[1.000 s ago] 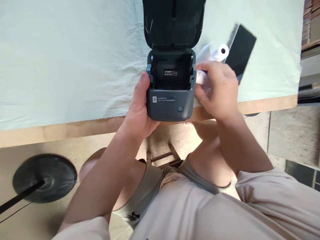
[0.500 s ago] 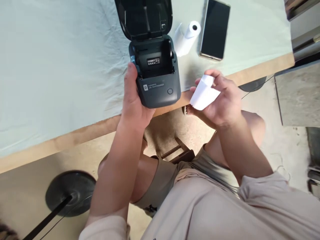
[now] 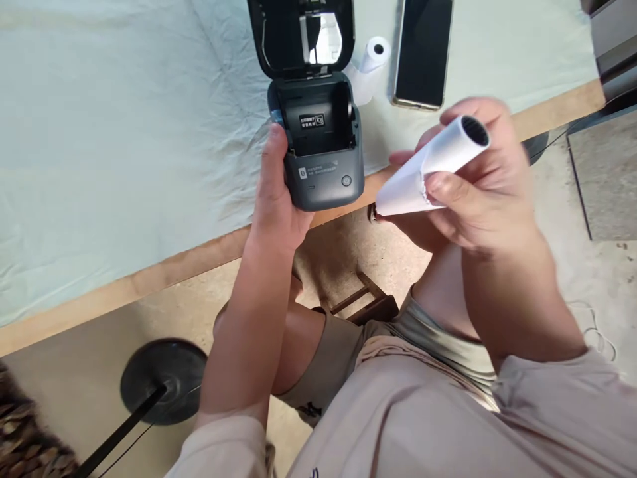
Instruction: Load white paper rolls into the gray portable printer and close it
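Since lifted nearer: paper roll.

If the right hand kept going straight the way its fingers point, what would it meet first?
The right hand, holding a paper roll, points left toward the open label printer. That is probably met first, though the hand looks raised, so depth is unclear.

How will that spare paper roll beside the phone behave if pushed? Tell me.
The spare paper roll lies on its side on the cloth, so it would probably roll toward the phone or the printer. It looks light and hollow-cored. Its loose end could unwind.
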Tool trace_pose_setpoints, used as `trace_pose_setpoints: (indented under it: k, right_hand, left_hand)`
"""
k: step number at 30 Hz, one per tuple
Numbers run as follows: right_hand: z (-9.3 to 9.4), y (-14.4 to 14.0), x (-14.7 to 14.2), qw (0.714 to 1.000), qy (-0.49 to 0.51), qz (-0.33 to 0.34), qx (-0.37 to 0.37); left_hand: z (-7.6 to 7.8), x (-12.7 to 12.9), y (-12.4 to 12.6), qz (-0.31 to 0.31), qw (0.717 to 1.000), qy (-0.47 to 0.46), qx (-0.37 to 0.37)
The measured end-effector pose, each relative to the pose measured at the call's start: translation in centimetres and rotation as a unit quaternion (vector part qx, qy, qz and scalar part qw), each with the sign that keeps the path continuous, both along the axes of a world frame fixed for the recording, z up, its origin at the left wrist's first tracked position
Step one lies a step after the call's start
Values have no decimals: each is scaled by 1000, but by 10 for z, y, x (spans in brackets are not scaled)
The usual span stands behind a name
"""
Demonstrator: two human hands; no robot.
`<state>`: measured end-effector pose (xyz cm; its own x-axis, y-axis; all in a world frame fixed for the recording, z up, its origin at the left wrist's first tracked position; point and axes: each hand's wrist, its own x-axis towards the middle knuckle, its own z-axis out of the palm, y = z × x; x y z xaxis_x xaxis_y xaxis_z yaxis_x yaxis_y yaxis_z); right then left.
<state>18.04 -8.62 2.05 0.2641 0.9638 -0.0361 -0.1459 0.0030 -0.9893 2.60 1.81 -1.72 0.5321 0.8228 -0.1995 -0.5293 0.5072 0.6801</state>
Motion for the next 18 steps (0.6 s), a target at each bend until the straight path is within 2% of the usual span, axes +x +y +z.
trace_pose_setpoints:
  k: [3, 5, 9, 11, 16, 18]
  right_hand:
    - [22, 24, -1, 979, -191, 60, 37]
    - [32, 45, -3, 946, -301, 112, 39]
    - [35, 78, -7, 818, -556, 146, 19]
    - [33, 86, -9, 784, -602, 153, -12]
    - [35, 93, -12, 758, -626, 179, -24]
    - [38, 95, -9, 759, -621, 196, -11]
  left_hand:
    - [-2, 1, -1, -16, 1000, -14, 13]
    - [-2, 0, -3, -26, 999, -13, 15]
    - [0, -2, -7, -8, 1000, 3, 20]
    - [2, -2, -8, 4, 1000, 14, 16]
    - [4, -2, -6, 3, 1000, 13, -6]
    - [3, -3, -6, -3, 1000, 1, -20]
